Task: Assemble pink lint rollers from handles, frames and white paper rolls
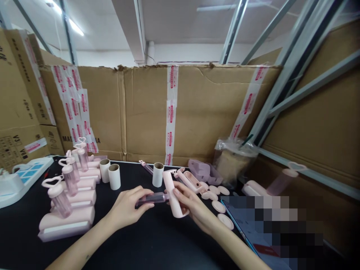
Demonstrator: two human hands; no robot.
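My left hand (133,205) is closed around a translucent mauve handle (154,198), which points right. My right hand (191,204) grips a pale pink curved housing (173,195), tilted, with its fingers behind it. The handle's right end meets the side of the housing; whether the two are locked together I cannot tell. Just behind them a white paper roll (158,176) with a cardboard core stands upright. Another translucent handle (146,167) lies beside that roll. To the right of my right hand are more pink housing parts (189,182) and several pink round discs (218,206).
At left stand several assembled pink rollers (69,217) with heart-loop handles. Two white rolls (114,177) stand near them. A phone (239,221), partly pixelated, lies at right. Mauve covers (201,170), a bagged container (234,161) and a power strip (28,176) line the back before a cardboard wall (146,112).
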